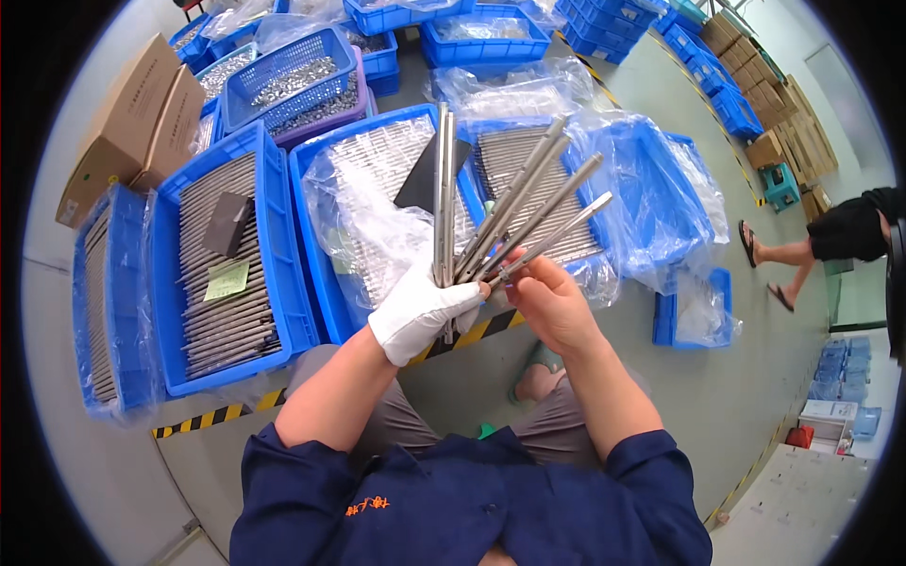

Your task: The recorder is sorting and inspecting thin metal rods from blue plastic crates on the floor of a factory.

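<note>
A fanned-out bunch of long silvery metal rods [519, 200] rises from my left hand [417, 309], which wears a white glove and is closed round their lower ends. My right hand [559, 304], bare, pinches the rightmost rod [566, 229] near its lower end, close to the left thumb. Behind the bunch, a blue crate [304, 179] holds rows of similar rods, partly under clear plastic film [354, 203] and a dark flat piece [431, 172]. Another tray of rods [528, 156] lies behind the rod tips.
To the left, a blue crate [291, 283] of rods carries a dark block [226, 224] and a yellow-green note [226, 280]. Cardboard boxes [123, 123] stand beyond. A film-lined blue crate [642, 179] is at right. Another person's legs [791, 257] show at far right.
</note>
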`<control>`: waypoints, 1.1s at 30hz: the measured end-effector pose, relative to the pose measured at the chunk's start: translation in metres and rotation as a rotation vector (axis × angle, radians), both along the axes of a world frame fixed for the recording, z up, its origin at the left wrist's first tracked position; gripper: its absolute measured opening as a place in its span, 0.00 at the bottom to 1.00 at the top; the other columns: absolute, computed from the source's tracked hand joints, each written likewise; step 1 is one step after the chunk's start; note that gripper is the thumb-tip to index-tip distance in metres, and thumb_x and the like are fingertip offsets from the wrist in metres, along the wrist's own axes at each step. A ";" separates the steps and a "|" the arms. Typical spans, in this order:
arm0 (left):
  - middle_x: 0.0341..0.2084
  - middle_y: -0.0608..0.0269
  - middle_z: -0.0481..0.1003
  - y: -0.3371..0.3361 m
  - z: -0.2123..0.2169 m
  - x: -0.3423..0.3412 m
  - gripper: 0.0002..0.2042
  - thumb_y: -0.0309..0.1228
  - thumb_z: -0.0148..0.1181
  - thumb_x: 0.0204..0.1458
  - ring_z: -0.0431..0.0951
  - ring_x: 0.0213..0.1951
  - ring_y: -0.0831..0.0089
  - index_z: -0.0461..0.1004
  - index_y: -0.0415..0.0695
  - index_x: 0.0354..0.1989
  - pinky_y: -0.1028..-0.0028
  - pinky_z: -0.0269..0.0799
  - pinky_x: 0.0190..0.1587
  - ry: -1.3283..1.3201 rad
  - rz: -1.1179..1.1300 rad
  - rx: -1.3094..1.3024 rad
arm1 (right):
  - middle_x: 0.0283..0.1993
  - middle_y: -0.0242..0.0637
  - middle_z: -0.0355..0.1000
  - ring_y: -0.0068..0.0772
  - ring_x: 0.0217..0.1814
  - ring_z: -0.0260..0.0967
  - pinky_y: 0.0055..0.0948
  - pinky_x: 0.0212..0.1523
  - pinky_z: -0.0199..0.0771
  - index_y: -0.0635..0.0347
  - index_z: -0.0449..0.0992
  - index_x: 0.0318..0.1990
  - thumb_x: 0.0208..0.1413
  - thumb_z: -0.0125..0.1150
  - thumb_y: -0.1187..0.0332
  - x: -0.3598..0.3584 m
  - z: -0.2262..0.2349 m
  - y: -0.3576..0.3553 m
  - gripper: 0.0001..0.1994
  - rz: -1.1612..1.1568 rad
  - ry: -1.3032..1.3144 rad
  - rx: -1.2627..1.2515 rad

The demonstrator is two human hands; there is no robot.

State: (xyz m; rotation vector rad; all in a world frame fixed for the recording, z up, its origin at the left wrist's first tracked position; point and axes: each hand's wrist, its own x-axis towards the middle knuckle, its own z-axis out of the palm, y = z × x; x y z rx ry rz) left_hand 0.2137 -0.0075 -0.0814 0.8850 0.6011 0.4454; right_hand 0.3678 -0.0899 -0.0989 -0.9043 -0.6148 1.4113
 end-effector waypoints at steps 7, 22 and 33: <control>0.15 0.69 0.65 -0.004 -0.008 0.009 0.11 0.30 0.57 0.42 0.63 0.17 0.84 0.69 0.40 0.33 0.83 0.58 0.19 0.084 -0.049 0.029 | 0.35 0.30 0.68 0.19 0.36 0.64 0.20 0.41 0.63 0.64 0.67 0.43 0.48 0.53 0.74 0.002 -0.008 -0.004 0.13 -0.038 -0.119 -0.046; 0.25 0.66 0.69 0.003 -0.011 0.002 0.15 0.32 0.59 0.41 0.68 0.25 0.83 0.67 0.39 0.37 0.85 0.62 0.25 0.005 -0.230 -0.104 | 0.34 0.32 0.69 0.22 0.33 0.66 0.22 0.34 0.68 0.63 0.69 0.38 0.47 0.54 0.69 0.018 -0.018 -0.005 0.11 0.597 0.244 -0.422; 0.25 0.63 0.70 0.022 -0.025 -0.005 0.12 0.28 0.57 0.43 0.69 0.28 0.78 0.67 0.37 0.35 0.79 0.65 0.31 0.225 -0.037 0.310 | 0.29 0.29 0.68 0.21 0.31 0.64 0.20 0.34 0.65 0.58 0.72 0.33 0.41 0.58 0.71 0.024 -0.016 -0.022 0.09 0.188 -0.403 -0.403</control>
